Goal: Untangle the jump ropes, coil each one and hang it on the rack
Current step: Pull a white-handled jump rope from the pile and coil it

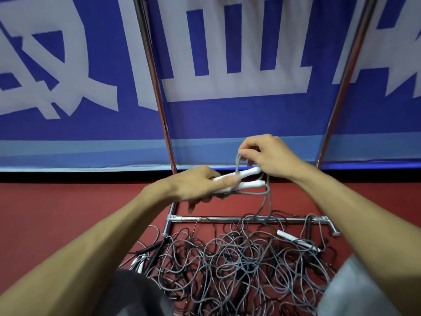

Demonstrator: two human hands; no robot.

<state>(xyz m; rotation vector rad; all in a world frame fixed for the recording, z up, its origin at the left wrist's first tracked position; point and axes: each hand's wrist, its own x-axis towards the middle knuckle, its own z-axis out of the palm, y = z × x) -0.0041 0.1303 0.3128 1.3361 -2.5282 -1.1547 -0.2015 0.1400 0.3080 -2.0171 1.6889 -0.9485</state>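
"Where was the jump rope (267, 199)?"

"Its two white handles (247, 176) lay side by side in the left hand (193, 188), fingers clenched round them, above the rack's lower bar (218, 218). The right hand (268, 156) pinched a grey cord loop (237, 161) just over them."

"Advice?"

"The cord ran down into the tangle (227, 270) on the floor (68, 213); best, I judged, to draw slack slowly, winding even turns."

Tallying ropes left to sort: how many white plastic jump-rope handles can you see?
6 white plastic handles: two side by side in the left hand; two near the tangled pile's right edge; two at its left edge. More may be buried underneath.
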